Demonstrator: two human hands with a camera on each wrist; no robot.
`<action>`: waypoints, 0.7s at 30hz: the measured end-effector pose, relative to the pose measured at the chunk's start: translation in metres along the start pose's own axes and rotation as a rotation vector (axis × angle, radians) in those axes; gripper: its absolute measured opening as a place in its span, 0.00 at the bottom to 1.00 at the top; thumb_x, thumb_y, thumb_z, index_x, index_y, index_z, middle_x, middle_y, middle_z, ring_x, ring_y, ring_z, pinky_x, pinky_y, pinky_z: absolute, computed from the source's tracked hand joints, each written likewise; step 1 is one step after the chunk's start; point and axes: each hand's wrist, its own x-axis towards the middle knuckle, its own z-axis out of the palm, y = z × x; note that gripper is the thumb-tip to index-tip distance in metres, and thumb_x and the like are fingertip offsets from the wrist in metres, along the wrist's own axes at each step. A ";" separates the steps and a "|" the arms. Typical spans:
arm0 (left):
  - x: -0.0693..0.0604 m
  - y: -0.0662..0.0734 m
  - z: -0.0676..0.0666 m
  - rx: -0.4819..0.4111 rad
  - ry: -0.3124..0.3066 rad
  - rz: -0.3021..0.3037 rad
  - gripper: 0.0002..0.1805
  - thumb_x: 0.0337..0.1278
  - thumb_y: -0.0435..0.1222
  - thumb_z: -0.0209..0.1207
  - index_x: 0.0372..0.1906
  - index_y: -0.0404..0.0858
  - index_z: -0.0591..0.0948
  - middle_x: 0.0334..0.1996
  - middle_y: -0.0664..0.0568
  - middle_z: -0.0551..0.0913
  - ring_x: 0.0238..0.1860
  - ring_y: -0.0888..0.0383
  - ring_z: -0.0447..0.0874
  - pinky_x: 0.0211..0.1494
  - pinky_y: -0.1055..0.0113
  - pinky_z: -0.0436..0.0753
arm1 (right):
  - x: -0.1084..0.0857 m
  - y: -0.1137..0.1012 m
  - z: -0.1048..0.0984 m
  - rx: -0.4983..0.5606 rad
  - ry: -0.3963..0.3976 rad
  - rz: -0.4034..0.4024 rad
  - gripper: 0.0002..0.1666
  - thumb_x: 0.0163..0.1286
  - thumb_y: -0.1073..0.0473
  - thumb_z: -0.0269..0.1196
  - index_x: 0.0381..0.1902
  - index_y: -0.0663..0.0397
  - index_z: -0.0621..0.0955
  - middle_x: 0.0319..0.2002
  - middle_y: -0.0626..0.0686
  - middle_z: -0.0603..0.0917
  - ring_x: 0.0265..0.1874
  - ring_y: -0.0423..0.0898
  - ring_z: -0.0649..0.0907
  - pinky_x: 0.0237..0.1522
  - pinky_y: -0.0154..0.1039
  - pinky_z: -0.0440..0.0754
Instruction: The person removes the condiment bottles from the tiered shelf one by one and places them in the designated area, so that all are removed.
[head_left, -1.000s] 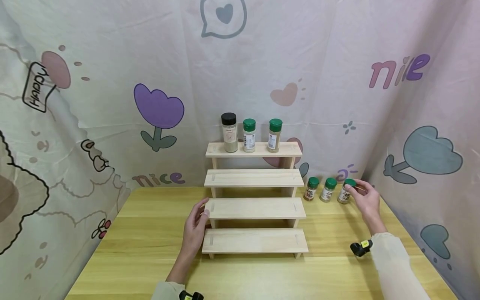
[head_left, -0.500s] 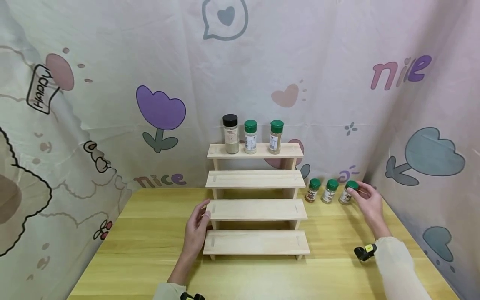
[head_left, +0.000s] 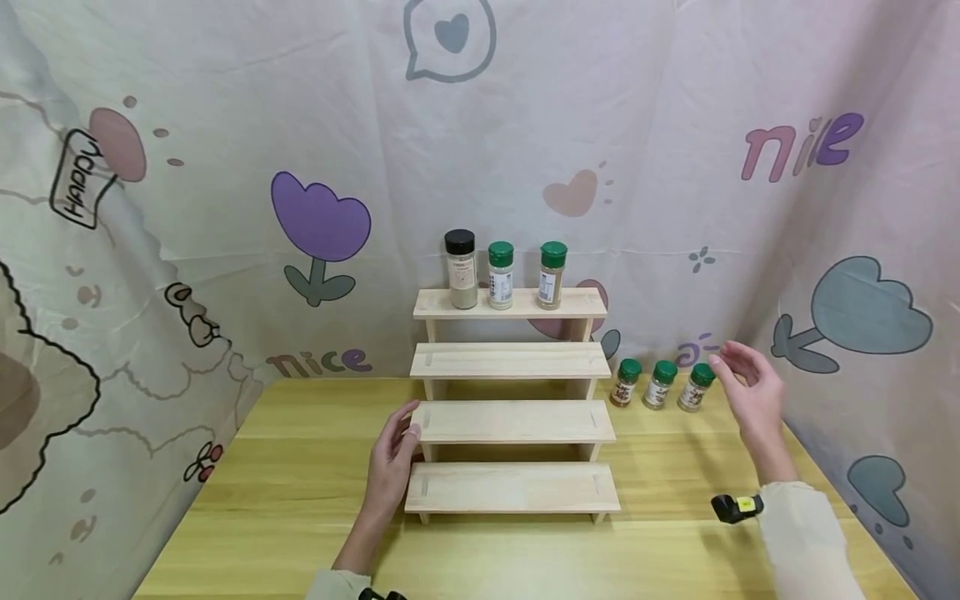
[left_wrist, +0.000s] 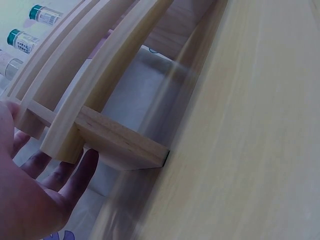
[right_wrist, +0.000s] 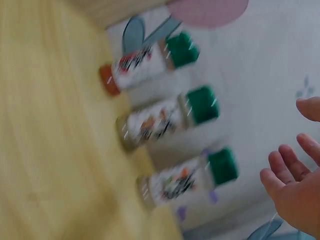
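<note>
Seasoning jar, rightmost of three upright on the table right of the wooden rack, should handle as light, stiff and slick, fragile if glass; its green lid seems the best hold. The right hand's grip is loosely spread just beside it, touching nothing, whereas in the earlier frame its fingertips were on that lid. The left hand's grip stays curled round the rack's left side.
</note>
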 end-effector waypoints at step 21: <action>0.000 -0.002 -0.001 0.007 -0.009 0.008 0.22 0.79 0.34 0.51 0.72 0.41 0.74 0.66 0.45 0.77 0.60 0.59 0.77 0.58 0.76 0.77 | -0.030 -0.105 0.069 0.214 -0.305 -0.287 0.28 0.74 0.61 0.66 0.68 0.63 0.75 0.61 0.64 0.79 0.58 0.46 0.80 0.60 0.28 0.76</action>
